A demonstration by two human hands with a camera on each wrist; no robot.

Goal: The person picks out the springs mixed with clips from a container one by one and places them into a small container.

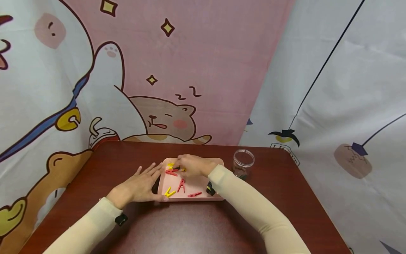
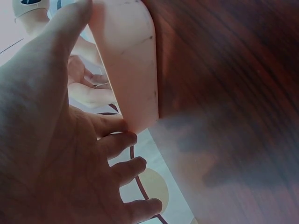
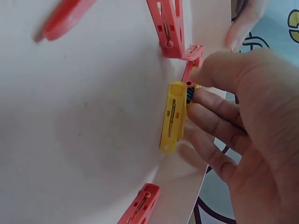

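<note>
My left hand [image 1: 139, 185] is spread along the left side of the pink tray [image 1: 198, 199]. In the left wrist view, its thumb and index finger touch the tray. My right hand [image 1: 191, 165] reaches over the tray's far left part. In the right wrist view, its fingertips are at a small dark ribbed thing [image 3: 190, 94], beside a yellow clothespin [image 3: 172, 116]; whether they pinch it is unclear. Red clothespins [image 1: 181, 185] and another yellow clothespin [image 1: 169, 192] lie loose in the tray. The right forearm hides part of the tray.
A clear open jar [image 1: 243, 160] with dark contents stands right of the tray, close to the right forearm. The brown table [image 1: 196, 225] extends around both. A cartoon-printed cloth [image 1: 222, 70] hangs behind its far edge.
</note>
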